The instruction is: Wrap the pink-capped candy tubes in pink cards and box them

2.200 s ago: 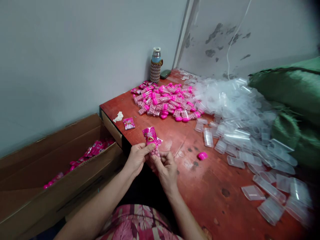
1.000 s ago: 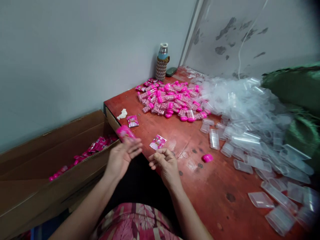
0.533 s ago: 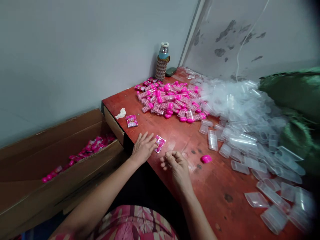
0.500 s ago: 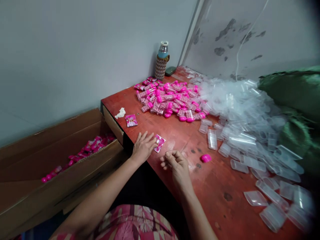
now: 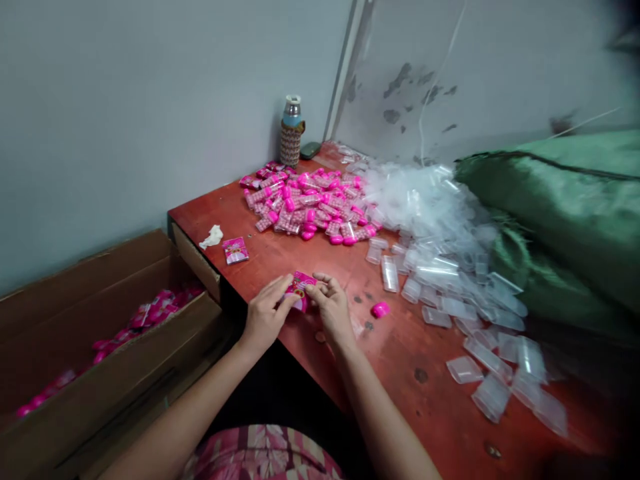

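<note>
Left hand point(image 5: 267, 313) and right hand point(image 5: 333, 307) apparently pinch packet point(image 5: 301, 285).

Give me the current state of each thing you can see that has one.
Left hand, gripping the pink packet
Right hand, gripping it too
Second packet, lying flat
Loose cap, off any tube
Filled tubes, heaped, capped where visible
Clear tubes, heaped, no caps visible
Flask, upright; lid unclear
Cardboard box, open, pink packs inside
White scrap, crumpled
Green sack, bulging
</note>
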`<action>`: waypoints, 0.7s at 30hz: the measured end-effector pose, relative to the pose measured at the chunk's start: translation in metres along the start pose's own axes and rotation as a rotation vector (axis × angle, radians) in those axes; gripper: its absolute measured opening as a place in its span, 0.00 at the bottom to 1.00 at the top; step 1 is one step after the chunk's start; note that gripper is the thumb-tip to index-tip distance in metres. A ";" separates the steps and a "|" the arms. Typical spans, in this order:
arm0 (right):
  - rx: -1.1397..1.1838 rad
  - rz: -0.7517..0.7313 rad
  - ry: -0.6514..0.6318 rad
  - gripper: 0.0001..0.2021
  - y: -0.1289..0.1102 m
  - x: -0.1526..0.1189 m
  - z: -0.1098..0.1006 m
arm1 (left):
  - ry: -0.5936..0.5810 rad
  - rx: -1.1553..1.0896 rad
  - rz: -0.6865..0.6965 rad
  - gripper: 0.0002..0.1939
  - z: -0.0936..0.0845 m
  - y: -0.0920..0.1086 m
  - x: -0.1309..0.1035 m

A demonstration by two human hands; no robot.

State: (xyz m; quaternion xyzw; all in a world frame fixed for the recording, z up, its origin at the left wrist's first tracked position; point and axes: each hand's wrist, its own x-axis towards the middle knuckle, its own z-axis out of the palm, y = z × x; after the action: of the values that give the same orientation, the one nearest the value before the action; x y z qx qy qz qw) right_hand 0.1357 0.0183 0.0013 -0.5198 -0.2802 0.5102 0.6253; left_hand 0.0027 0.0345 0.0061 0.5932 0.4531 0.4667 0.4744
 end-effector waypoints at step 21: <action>-1.664 -0.591 -0.257 0.21 -0.082 0.155 -0.086 | -0.030 -0.529 -0.687 0.10 -0.010 -0.001 0.000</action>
State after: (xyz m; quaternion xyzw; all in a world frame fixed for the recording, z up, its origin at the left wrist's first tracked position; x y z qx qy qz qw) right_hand 0.2900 0.1357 0.0238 -0.6509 -0.7502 0.0139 0.1151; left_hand -0.0069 0.0360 0.0066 0.2727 0.4821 0.3732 0.7442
